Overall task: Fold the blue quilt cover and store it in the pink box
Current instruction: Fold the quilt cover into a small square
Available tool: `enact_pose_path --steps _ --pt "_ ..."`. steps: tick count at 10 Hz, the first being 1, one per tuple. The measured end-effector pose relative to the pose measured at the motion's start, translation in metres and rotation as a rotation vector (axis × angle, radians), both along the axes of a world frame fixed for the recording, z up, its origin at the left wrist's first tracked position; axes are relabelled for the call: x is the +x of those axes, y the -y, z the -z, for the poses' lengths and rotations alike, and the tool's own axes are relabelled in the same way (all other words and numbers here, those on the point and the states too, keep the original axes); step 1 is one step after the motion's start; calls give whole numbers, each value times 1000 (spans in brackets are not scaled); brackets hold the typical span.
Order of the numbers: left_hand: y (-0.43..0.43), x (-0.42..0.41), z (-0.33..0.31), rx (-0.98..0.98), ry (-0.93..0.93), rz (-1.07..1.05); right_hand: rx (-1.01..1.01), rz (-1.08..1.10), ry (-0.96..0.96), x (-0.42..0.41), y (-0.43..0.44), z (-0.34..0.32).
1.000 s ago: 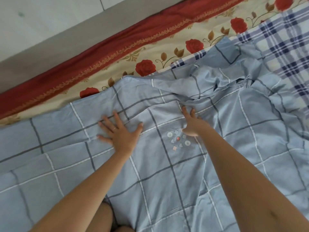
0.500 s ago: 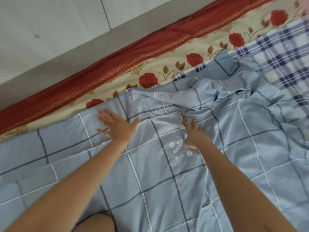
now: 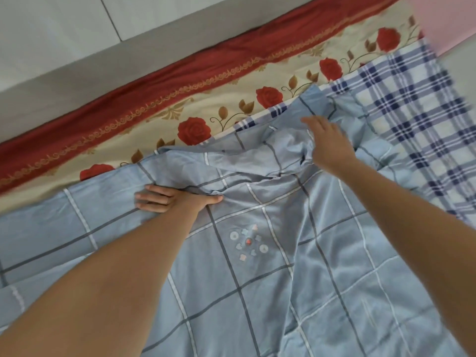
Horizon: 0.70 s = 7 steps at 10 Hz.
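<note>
The blue quilt cover (image 3: 257, 279), light blue with a grey and white grid and a small embroidered motif, lies spread over the bed and fills the lower view. Its far part is bunched into folds (image 3: 283, 148). My left hand (image 3: 175, 199) presses flat on the cover near its far edge, fingers pointing left. Farther right, my right hand (image 3: 329, 143) reaches over the bunched folds with its fingers stretched out; its thumb is hidden. A pink surface (image 3: 443, 19) shows in the top right corner, only partly in view.
Under the cover lie a blue and white plaid sheet (image 3: 412, 112) on the right and a cream bedspread with red roses (image 3: 195, 130) and a red border (image 3: 180, 81). Beyond the bed's far edge runs a grey strip and pale floor tiles (image 3: 64, 34).
My left hand slid toward the cover's far edge and lies flat there. My right hand left the spot by the motif and moved up and right onto the bunched folds.
</note>
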State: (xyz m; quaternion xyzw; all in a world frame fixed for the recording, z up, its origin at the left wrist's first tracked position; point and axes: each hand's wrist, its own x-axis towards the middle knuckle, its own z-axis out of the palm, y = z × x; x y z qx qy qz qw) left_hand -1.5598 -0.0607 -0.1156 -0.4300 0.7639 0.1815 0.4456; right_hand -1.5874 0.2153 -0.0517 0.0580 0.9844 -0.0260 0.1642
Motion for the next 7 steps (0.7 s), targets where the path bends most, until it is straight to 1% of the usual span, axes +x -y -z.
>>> enact_pose_path --steps 1,2,3,4,5,6,7 --pt "0 1 5 -19 -3 -17 307 -303 108 -33 0 3" --pt "-8 -4 12 -30 -45 -6 448 -620 250 -50 0 24" --pt "-10 -10 12 -44 -71 -49 372 -735 238 -55 7 37" --pt "-7 -11 10 -43 1 -35 287 -703 261 -52 3 33" --pt "-4 -18 5 0 58 -44 267 -501 470 -63 -12 7" --pt "0 -18 -2 2 77 -56 350 -436 524 -80 -29 -5" --pt "0 -21 -4 6 120 -38 548 -375 440 -101 -56 -12"
